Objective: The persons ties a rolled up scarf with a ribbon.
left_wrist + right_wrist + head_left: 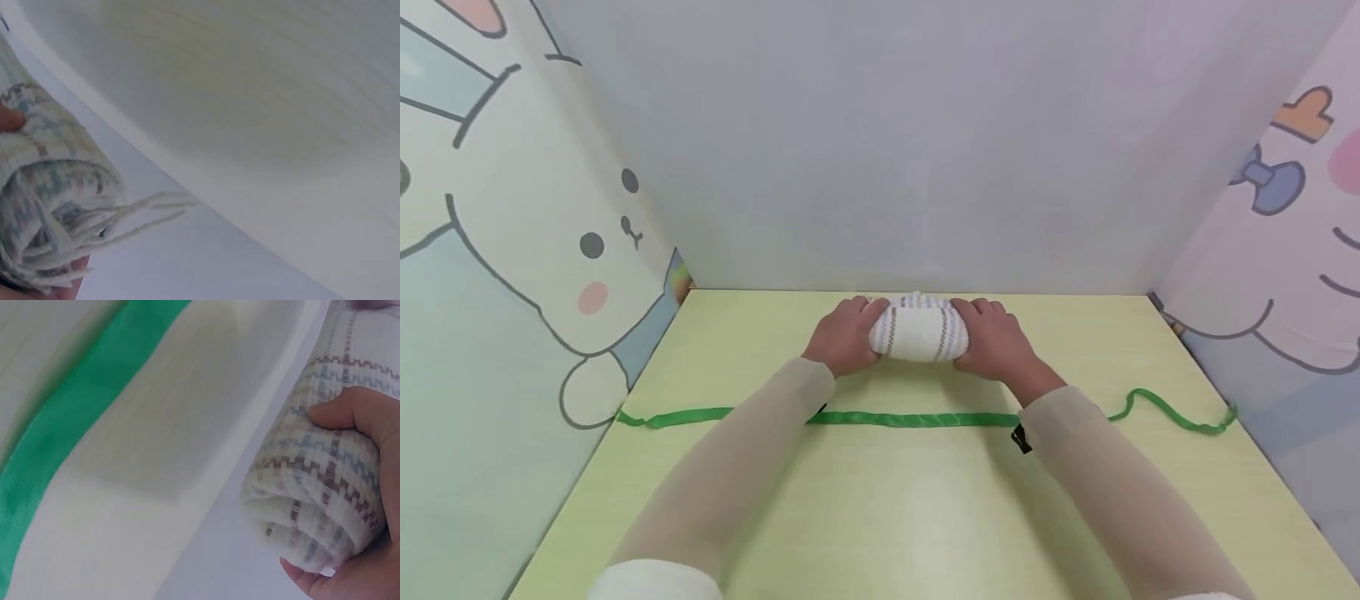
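A rolled-up white woven cloth (917,335) with brown and blue checked stripes hangs between both hands above the far part of the table, its shadow below it. My left hand (844,335) grips its left end, and my right hand (997,340) grips the right end. Loose fringe sticks out of the roll (53,144) in the left wrist view. In the right wrist view, the thumb of the right hand (369,419) lies across the roll and its fingers curl beneath. The green ribbon (910,419) lies across the table, nearer me than the cloth, with both forearms passing over it.
The pale yellow table (880,517) ends at a plain grey back wall (880,150). Side walls with cartoon prints, a rabbit (542,192) on the left, border it. The ribbon's right part is wavy and reaches the table's right edge.
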`<action>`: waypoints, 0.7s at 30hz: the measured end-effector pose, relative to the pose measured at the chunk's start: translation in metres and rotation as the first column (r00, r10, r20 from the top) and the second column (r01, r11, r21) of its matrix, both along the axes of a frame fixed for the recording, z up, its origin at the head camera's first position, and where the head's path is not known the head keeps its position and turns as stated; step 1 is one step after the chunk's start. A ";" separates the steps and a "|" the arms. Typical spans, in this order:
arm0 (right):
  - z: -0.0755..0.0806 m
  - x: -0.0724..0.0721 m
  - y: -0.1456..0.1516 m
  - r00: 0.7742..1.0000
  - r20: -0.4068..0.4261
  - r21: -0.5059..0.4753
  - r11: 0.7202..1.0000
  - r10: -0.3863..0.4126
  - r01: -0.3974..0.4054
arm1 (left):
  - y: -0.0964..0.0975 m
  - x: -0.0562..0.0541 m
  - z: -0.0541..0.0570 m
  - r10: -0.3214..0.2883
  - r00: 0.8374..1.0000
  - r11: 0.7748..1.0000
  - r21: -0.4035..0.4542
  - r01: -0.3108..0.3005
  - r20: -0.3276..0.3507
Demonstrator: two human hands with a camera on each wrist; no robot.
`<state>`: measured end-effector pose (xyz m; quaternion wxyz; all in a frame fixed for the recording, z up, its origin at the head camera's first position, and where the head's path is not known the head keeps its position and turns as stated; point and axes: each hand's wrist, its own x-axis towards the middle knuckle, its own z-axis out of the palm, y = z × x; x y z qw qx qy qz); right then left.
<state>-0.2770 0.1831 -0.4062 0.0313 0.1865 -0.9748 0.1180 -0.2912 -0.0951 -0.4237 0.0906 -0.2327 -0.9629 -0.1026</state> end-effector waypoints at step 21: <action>0.030 0.039 0.009 0.977 -0.182 -0.083 0.988 0.113 -0.130 | -0.023 0.037 0.035 -0.102 0.964 0.994 0.024 0.111 -0.247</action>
